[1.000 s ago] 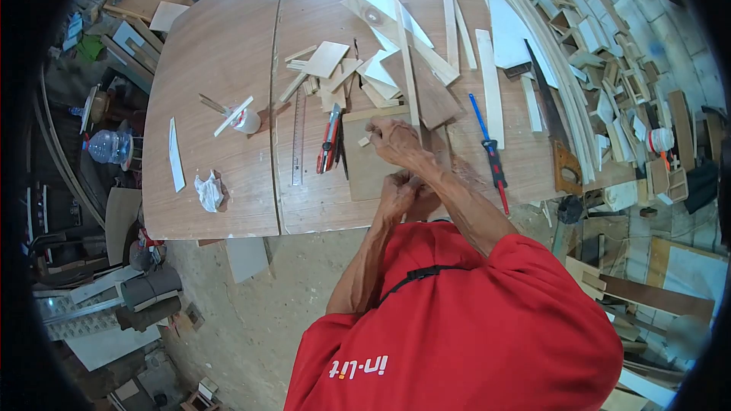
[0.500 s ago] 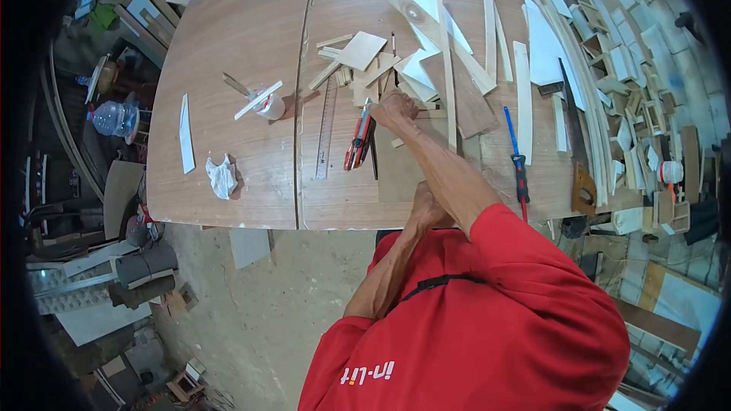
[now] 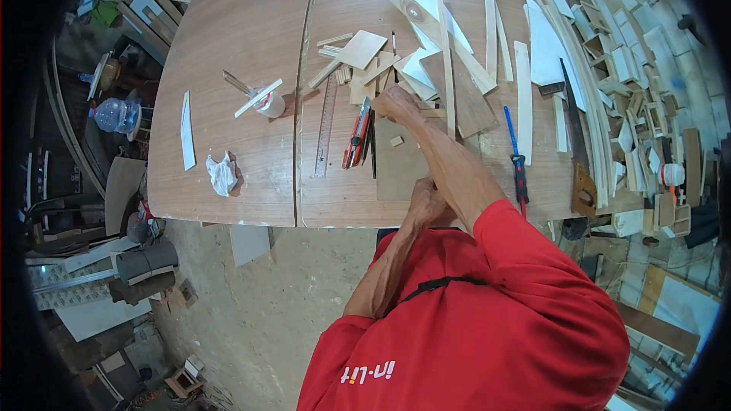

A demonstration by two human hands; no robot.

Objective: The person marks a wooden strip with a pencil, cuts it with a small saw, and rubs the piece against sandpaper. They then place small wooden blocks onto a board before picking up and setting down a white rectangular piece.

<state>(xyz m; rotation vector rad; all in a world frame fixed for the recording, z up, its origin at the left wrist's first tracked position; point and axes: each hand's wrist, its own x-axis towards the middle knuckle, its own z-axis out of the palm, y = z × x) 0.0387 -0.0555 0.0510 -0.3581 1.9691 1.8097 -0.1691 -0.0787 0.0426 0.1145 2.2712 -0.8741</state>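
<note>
My right hand [image 3: 397, 104] is over the far end of a thin brown board [image 3: 396, 179], its fingers curled closed; what they hold, if anything, is hidden. Just left of it lies a red and black utility knife [image 3: 356, 139], its blade pointing away from me, with dark pencil-like sticks [image 3: 372, 148] alongside. A small wooden block [image 3: 397, 141] sits on the board. My left hand [image 3: 426, 199] is closed near the table's front edge, below my right forearm, and its grip is hidden too.
Wood offcuts [image 3: 362, 50] are heaped beyond my right hand. A clear ruler [image 3: 326, 129], a cup of glue [image 3: 271, 105] with a stick across it and a crumpled tissue [image 3: 222, 175] lie leftward. A blue-shafted screwdriver [image 3: 518, 171] and a handsaw [image 3: 584, 183] are rightward.
My right hand has shifted slightly left and away from me, and more of the small block on the board shows. My left hand has hardly moved.
</note>
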